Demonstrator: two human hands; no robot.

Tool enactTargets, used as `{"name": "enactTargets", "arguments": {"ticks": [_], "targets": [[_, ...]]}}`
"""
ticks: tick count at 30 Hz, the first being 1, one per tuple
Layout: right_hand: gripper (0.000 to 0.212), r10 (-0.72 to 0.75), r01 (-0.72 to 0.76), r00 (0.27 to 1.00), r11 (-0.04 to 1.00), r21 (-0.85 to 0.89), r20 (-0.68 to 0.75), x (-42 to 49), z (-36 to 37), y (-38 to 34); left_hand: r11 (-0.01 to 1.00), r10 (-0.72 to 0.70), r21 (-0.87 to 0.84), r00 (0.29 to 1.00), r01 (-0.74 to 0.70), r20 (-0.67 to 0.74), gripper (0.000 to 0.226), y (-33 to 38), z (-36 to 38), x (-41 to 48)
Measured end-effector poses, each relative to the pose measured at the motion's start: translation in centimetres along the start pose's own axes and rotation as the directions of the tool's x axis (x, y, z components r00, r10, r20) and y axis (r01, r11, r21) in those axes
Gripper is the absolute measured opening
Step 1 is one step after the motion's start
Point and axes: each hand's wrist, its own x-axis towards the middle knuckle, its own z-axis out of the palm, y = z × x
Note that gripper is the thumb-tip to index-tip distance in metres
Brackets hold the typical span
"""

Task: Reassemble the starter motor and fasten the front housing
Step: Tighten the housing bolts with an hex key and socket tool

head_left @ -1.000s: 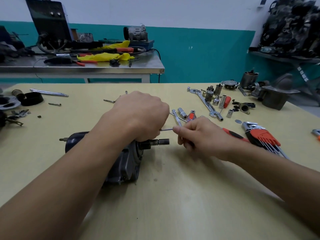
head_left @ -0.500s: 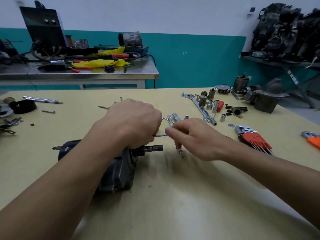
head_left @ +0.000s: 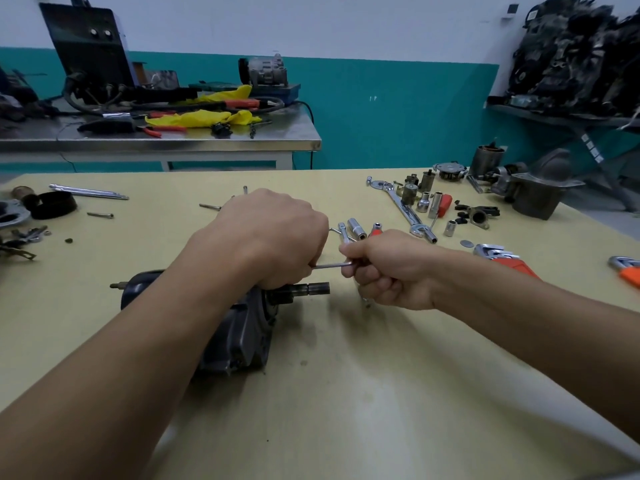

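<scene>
The dark starter motor (head_left: pixel 239 334) lies on its side on the yellow table (head_left: pixel 346 393), its shaft (head_left: pixel 308 290) pointing right. My left hand (head_left: pixel 273 237) grips the top of the motor's housing and hides the spot where the tool meets it. My right hand (head_left: pixel 391 268) is curled round a thin metal hex key (head_left: pixel 332 266), whose long arm runs level from my fist to under my left hand, just above the shaft.
Sockets (head_left: pixel 356 228), a long spanner (head_left: pixel 401 209), a red hex key set (head_left: pixel 502 254) and other starter parts (head_left: pixel 533 192) lie at the right. Loose bolts (head_left: pixel 100 214), a black ring (head_left: pixel 57 204) and small parts sit at the left. A steel bench (head_left: pixel 156 140) stands behind.
My right hand has closed from a fingertip pinch into a fist round the hex key and turned over. My left hand stays on the motor.
</scene>
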Motion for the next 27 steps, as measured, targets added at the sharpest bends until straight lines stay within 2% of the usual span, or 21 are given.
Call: {"name": "enactTargets", "arguments": {"ticks": [1, 2, 3, 4, 5, 6, 7, 9, 11, 13, 14, 15, 16, 18, 21, 23, 25, 27], "targets": [[0.045, -0.057, 0.055, 0.998, 0.996, -0.065, -0.016, -0.1, -0.1, 0.0, 1.0, -0.001, -0.006, 1.0, 0.001, 0.0, 0.008, 0.0, -0.1, -0.1], [0.048, -0.187, 0.172, 0.981, 0.961, -0.217, -0.051, -0.1, -0.2, 0.3, 1.0, -0.001, -0.013, 1.0, 0.001, 0.0, 0.007, -0.1, -0.1, -0.1], [0.052, -0.367, 0.301, 0.927, 0.849, -0.434, -0.074, -0.2, -0.4, 0.6, 1.0, -0.004, -0.019, 1.0, 0.004, -0.001, 0.008, -0.1, -0.1, -0.1], [0.055, -0.547, 0.382, 0.836, 0.636, -0.67, -0.043, -0.3, -0.6, 0.9, 1.0, -0.009, -0.023, 1.0, 0.009, -0.004, 0.01, -0.1, 0.0, -0.2], [0.056, -0.666, 0.392, 0.745, 0.388, -0.834, 0.04, -0.4, -1.0, 1.3, 1.0, -0.014, -0.025, 1.0, 0.014, -0.007, 0.013, -0.1, 0.0, -0.2], [0.061, -0.713, 0.373, 0.688, 0.191, -0.908, 0.133, -0.5, -1.3, 1.6, 1.0, -0.016, -0.024, 1.0, 0.016, -0.013, 0.016, -0.1, 0.0, -0.2], [0.066, -0.736, 0.364, 0.643, 0.049, -0.93, 0.213, -0.7, -1.7, 1.9, 1.0, -0.019, -0.022, 1.0, 0.019, -0.017, 0.02, -0.1, 0.0, -0.2], [0.067, -0.76, 0.394, 0.546, -0.138, -0.908, 0.353, -0.4, -2.5, 2.4, 1.0, -0.02, -0.018, 1.0, 0.02, -0.023, 0.031, -0.1, 0.0, -0.2], [0.062, -0.761, 0.431, 0.485, -0.221, -0.875, 0.431, 0.2, -3.1, 2.5, 1.0, -0.019, -0.016, 1.0, 0.018, -0.025, 0.036, -0.1, 0.0, -0.2], [0.059, -0.75, 0.46, 0.468, -0.245, -0.853, 0.467, 0.8, -3.1, 2.4, 1.0, -0.01, -0.02, 1.0, 0.009, -0.018, 0.027, -0.1, -0.2, -0.3], [0.06, -0.752, 0.487, 0.464, -0.225, -0.844, 0.469, 1.1, -3.1, 2.5, 1.0, -0.004, -0.023, 1.0, 0.004, -0.013, 0.02, -0.1, -0.2, -0.4], [0.061, -0.759, 0.533, 0.473, -0.158, -0.831, 0.448, 1.2, -3.0, 2.7, 1.0, -0.001, -0.028, 1.0, 0.001, -0.009, 0.016, 0.0, -0.2, -0.4], [0.062, -0.764, 0.588, 0.505, -0.036, -0.808, 0.401, 1.2, -2.8, 2.8, 1.0, 0.0, -0.029, 1.0, 0.0, -0.007, 0.018, 0.0, -0.2, -0.4], [0.059, -0.704, 0.634, 0.648, 0.289, -0.717, 0.29, 1.0, -2.4, 3.0, 1.0, -0.004, -0.029, 1.0, 0.004, -0.006, 0.025, -0.1, -0.2, -0.3], [0.059, -0.459, 0.479, 0.872, 0.721, -0.501, 0.172, 0.1, -1.7, 2.8, 1.0, 0.005, -0.026, 1.0, -0.005, -0.015, 0.019, 0.0, -0.1, -0.3], [0.059, -0.211, 0.24, 0.966, 0.948, -0.21, 0.152, -0.2, -1.3, 2.6, 1.0, 0.012, -0.024, 1.0, -0.013, -0.018, 0.013, 0.0, 0.0, -0.2], [0.056, -0.036, 0.033, 0.983, 0.999, 0.019, 0.18, -0.6, -1.0, 2.1, 1.0, 0.015, -0.013, 1.0, -0.015, -0.014, 0.008, 0.0, 0.0, -0.2], [0.052, -0.042, 0.04, 0.986, 0.999, 0.011, 0.164, -1.0, -0.6, 1.7, 1.0, 0.016, -0.003, 1.0, -0.016, -0.003, 0.009, -0.1, -0.1, -0.1]]}}
